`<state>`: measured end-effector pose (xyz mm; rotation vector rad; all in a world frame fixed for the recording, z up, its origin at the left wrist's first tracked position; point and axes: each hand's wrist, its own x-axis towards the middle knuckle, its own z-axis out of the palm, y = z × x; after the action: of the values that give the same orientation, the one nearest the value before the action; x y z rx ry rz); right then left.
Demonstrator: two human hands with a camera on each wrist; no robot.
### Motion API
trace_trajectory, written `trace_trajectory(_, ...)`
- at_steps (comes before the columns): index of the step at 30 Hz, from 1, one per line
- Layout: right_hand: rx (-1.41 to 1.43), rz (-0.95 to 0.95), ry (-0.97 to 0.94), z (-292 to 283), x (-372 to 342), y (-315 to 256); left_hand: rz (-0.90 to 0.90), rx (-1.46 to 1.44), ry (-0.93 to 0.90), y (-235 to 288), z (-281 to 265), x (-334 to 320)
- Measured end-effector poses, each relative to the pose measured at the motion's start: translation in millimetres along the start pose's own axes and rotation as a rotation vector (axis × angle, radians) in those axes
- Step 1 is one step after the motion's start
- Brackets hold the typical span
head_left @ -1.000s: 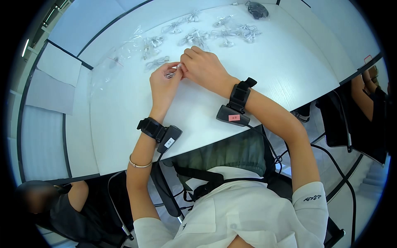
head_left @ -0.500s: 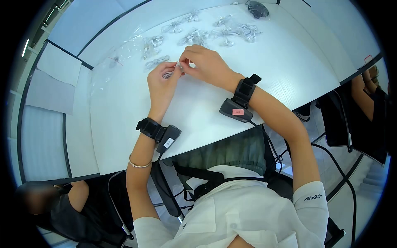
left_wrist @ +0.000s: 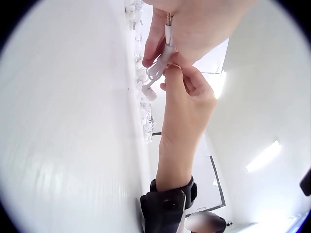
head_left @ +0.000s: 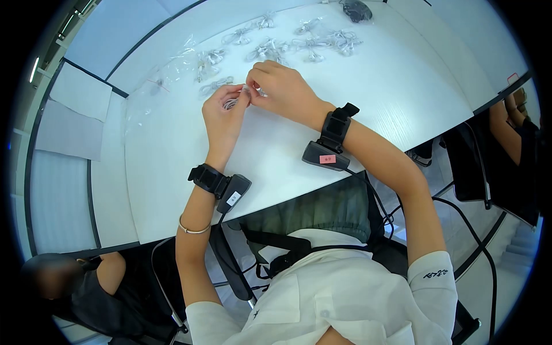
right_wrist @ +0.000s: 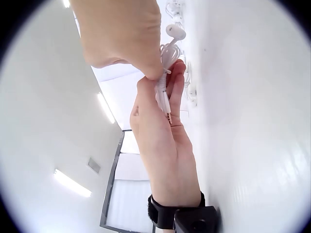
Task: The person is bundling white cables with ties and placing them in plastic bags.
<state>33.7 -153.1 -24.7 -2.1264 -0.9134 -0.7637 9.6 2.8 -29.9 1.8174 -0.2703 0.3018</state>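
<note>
White earphones (right_wrist: 170, 54), cable coiled, up above the table (head_left: 368, 109) — left hand (head_left: 223, 110) pinches the bundle, plug (right_wrist: 166, 104) toward its palm; right hand (head_left: 286, 87) pinches the wrapped cable (right_wrist: 162, 86). Beyond the hands — more coiled earphones (head_left: 270, 50), dark bundle (head_left: 356, 11) farther off.

A dark bundle (head_left: 357, 10) lies near the white table's (head_left: 397, 92) far edge.

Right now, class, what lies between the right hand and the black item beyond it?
In the head view, coiled white earphones lie between the right hand and the black item.
</note>
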Motion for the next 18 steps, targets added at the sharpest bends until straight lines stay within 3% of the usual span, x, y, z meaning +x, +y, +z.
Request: trace_trajectory(18, 0.151, 0.059, 0.021, 3.0, -0.2, 3.8, -0.037, -0.061, 0.035, 4.6, -0.3, 1.5)
